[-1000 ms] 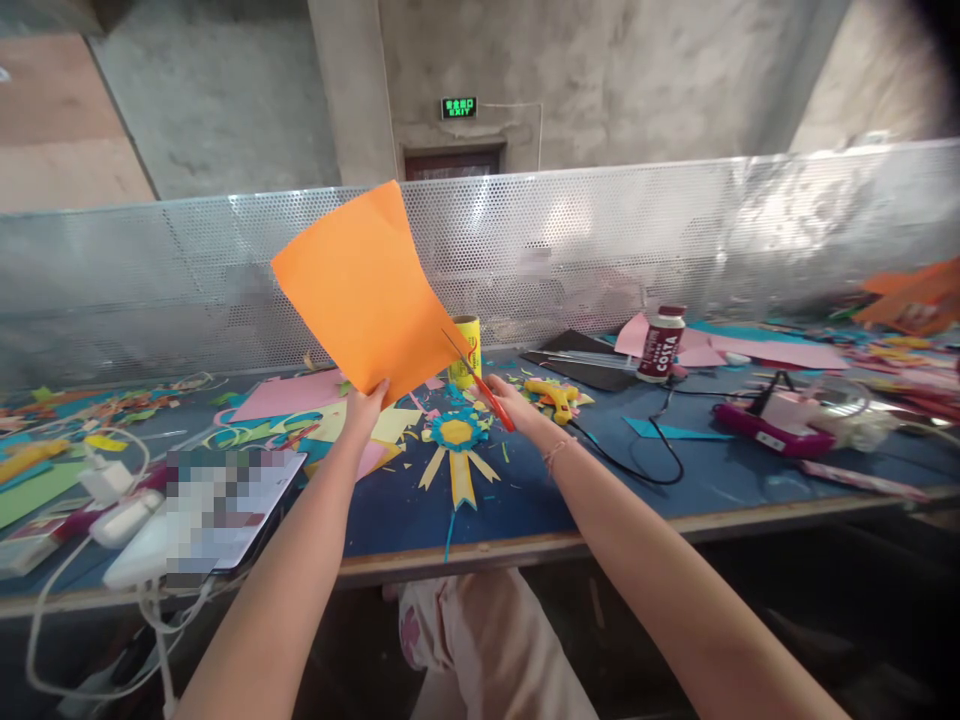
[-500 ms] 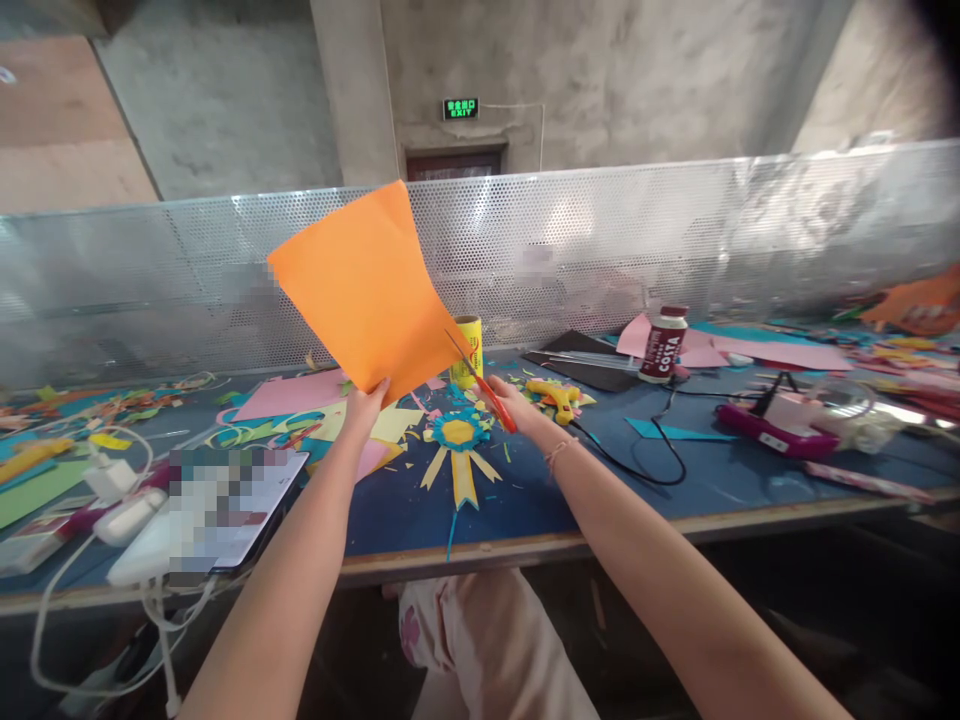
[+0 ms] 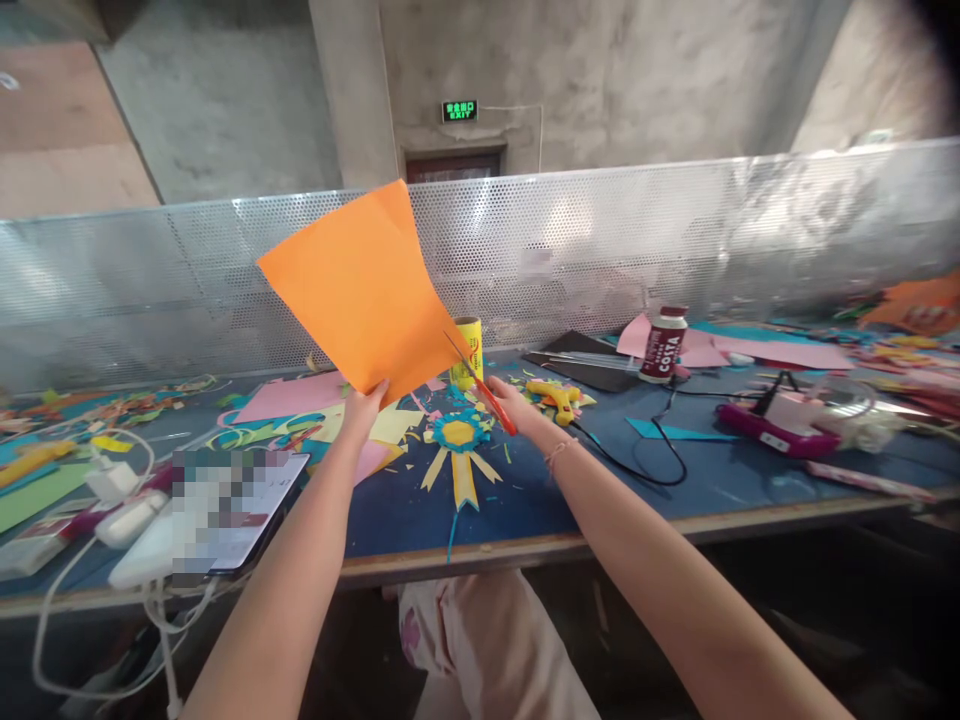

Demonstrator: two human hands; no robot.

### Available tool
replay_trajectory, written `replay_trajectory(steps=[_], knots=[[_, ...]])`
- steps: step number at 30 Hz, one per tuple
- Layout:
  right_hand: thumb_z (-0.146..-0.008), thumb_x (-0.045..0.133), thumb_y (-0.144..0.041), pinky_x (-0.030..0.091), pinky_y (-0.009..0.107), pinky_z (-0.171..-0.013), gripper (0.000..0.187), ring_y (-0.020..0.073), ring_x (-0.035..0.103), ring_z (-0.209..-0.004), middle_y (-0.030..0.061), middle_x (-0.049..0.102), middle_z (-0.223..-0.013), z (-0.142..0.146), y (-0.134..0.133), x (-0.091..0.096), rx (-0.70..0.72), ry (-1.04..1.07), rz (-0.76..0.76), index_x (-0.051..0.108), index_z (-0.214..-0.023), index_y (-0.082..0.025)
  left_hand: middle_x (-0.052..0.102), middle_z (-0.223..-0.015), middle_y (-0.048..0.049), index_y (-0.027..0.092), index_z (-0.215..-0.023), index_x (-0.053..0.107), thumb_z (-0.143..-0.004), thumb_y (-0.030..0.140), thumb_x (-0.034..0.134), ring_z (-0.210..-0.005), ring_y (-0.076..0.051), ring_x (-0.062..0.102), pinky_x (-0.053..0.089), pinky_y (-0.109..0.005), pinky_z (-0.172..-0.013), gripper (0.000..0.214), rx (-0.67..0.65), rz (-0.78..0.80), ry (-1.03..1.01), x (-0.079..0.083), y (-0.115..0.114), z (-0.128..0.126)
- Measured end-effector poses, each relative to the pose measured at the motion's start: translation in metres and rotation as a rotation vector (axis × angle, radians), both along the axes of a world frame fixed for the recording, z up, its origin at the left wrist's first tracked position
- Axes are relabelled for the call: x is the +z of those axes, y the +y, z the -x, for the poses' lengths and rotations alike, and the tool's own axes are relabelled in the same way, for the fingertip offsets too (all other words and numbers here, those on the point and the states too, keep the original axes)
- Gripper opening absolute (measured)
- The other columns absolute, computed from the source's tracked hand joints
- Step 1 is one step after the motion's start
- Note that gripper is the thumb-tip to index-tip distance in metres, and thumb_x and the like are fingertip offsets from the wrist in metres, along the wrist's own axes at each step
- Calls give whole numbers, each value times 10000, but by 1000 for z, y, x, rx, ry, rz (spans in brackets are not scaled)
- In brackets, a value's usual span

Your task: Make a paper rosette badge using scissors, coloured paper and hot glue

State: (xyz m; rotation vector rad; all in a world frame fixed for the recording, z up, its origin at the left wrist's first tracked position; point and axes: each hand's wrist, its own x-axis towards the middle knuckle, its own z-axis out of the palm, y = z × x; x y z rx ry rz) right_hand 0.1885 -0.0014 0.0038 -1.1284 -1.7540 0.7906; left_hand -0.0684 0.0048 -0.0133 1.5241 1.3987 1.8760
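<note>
My left hand [image 3: 365, 409] pinches the bottom corner of a large orange paper sheet [image 3: 360, 285] and holds it upright above the table. My right hand [image 3: 513, 402] grips red-handled scissors [image 3: 480, 385], whose blades touch the sheet's lower right edge. Below the hands a blue and yellow paper rosette [image 3: 458, 440] with ribbon tails lies flat on the blue table top [image 3: 397, 510].
A yellow can [image 3: 468, 352], a yellow glue gun [image 3: 555, 394] with a black cord, a Costa bottle [image 3: 661, 345] and a pink device [image 3: 780, 420] stand to the right. A phone [image 3: 225, 505], chargers and paper scraps lie left. A perforated metal screen [image 3: 675, 240] backs the table.
The orange sheet has tilted slightly, its upper left corner drifting left. Both hands and the scissors stay almost where they were.
</note>
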Motion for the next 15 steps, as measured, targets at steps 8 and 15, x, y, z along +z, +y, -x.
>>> replay_trajectory(steps=[8, 15], knots=[[-637, 605, -634, 266, 235, -478, 486, 85, 368, -536, -50, 415, -555, 0, 0, 0, -21, -13, -35, 393, -594, -199, 638, -1153, -90, 212, -1172, 567, -738, 338, 641, -1157, -252, 537, 388, -396, -1027, 458, -20, -25, 20, 3, -2, 1], [-683, 605, -571, 279, 230, -431, 421, 90, 374, -473, -61, 394, -512, -1, 12, -14, 58, 111, -28, 376, -639, -220, 636, -1159, -85, 209, -1132, 593, -735, 345, 642, -1135, -245, 556, 411, -377, -1008, 422, -45, -47, -3, -1, 2, 3]])
